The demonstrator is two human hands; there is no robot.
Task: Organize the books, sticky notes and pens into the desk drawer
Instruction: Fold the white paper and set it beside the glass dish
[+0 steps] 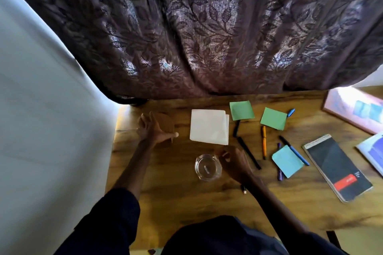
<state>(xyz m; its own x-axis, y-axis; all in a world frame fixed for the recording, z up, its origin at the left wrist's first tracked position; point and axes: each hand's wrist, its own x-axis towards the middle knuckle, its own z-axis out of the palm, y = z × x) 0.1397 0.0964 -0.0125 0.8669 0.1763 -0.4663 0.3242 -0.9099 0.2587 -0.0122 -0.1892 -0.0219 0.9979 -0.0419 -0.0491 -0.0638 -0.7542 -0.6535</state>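
Currently my left hand grips a brown pad left of centre, my right hand pinches the glass dish, and the nearest black pen lies just right of it, slanting down-right.

A dark purple leaf-patterned curtain hangs across the far side, daylight glowing through its weave. A plain pale wall fills the left. Below lies a glossy, wood-grained brown counter.
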